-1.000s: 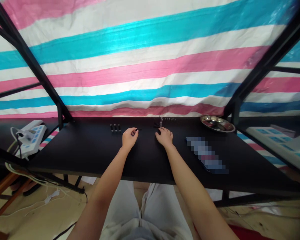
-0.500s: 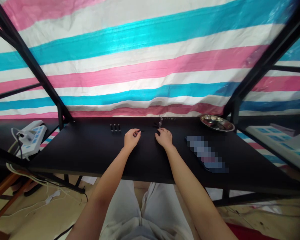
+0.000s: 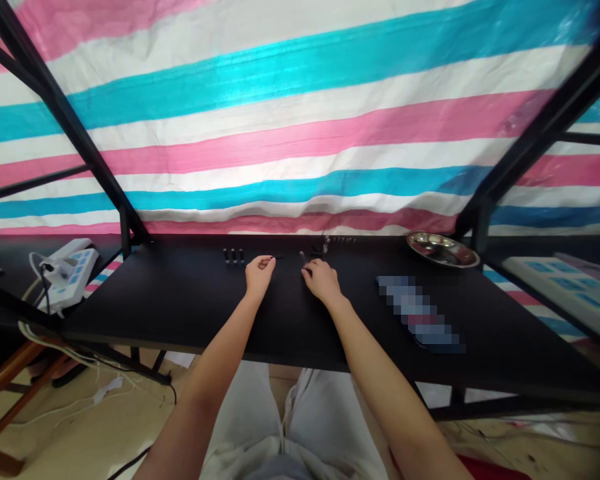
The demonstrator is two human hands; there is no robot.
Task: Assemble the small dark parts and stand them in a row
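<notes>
Over the black table (image 3: 180, 300), my left hand (image 3: 260, 273) is closed in a pinch on a small, thin black piece (image 3: 278, 257) that points to the right. My right hand (image 3: 323, 279) has its fingers closed round a small clear tube (image 3: 303, 255), whose end sticks up beyond the fingertips. Just behind the right hand lie a few small black pieces (image 3: 317, 252) and a cluster of small clear pieces (image 3: 327, 243). Left of my left hand stand three short black cylinders with pale ends (image 3: 233, 257), side by side.
A row of tiny clear parts (image 3: 344, 239) lies along the table's back edge. At the back right sits a round metal dish (image 3: 443, 251). A blurred, flat blue object (image 3: 420, 313) lies right of my right forearm. Power strips (image 3: 75, 277) occupy the left side table; black frame posts flank the table.
My right hand has shifted slightly left and now shows the clear tube at its fingertips. My left hand has moved a little left, with the black piece still pinched. The view has shifted slightly.
</notes>
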